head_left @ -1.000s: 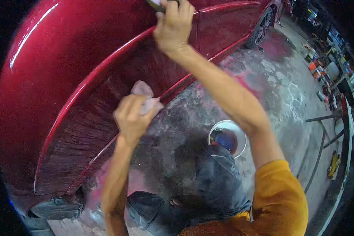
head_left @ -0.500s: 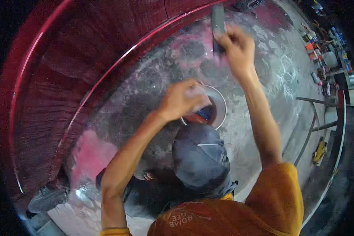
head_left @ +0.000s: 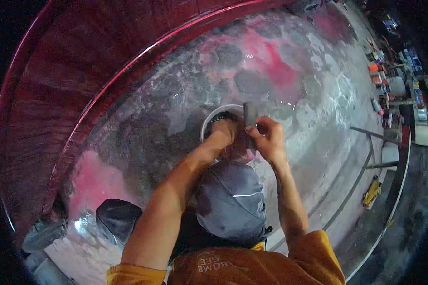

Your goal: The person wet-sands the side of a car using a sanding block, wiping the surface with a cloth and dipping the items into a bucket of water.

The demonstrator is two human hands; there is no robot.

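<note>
A round white bucket (head_left: 205, 124) stands on the stained floor, with dark liquid inside. My left hand (head_left: 225, 132) is down inside the bucket; its fingers are largely hidden, and whether it holds the pale cloth cannot be made out. At the bucket's right rim my right hand (head_left: 267, 137) pinches a grey, flat block (head_left: 249, 115), which stands upright between thumb and fingers. To the left is the wet, dark red side of a car (head_left: 81, 61), away from both hands.
Pink and red paint stains (head_left: 273, 64) mark the concrete floor. Bottles and cans crowd a shelf (head_left: 394, 85) at the far right, near a metal frame (head_left: 375, 135) and a yellow object (head_left: 372, 192). A car wheel (head_left: 45, 235) shows at lower left.
Both hands have left the car and come down to the bucket. My left hand, which held a pale cloth, has gone inside it. My right hand has brought the block to the rim.
</note>
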